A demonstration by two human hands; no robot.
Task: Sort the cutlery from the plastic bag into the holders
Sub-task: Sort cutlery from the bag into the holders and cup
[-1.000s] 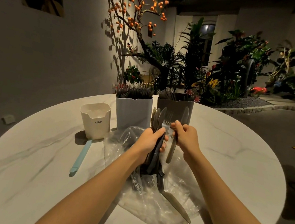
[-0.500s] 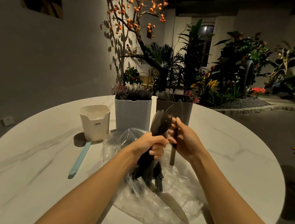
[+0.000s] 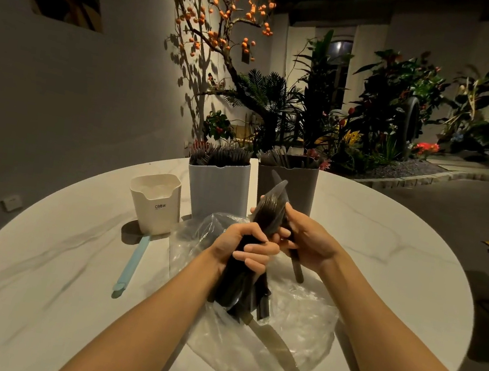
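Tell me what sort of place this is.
Probably a restaurant or café with an indoor garden: a round marble table holds tall holders packed with cutlery, beside a decorative tree with orange fruit and a bed of tropical plants.

There are three holders on one round table (image 3: 386,236): a small white one (image 3: 155,204), a tall pale one (image 3: 219,189) and a tall dark one (image 3: 296,186). One clear plastic bag (image 3: 288,333) lies there. One blue stick (image 3: 131,264) lies alone. Two hands (image 3: 244,245) (image 3: 307,241) hold dark cutlery (image 3: 241,291), maybe ten pieces, too bunched to count.
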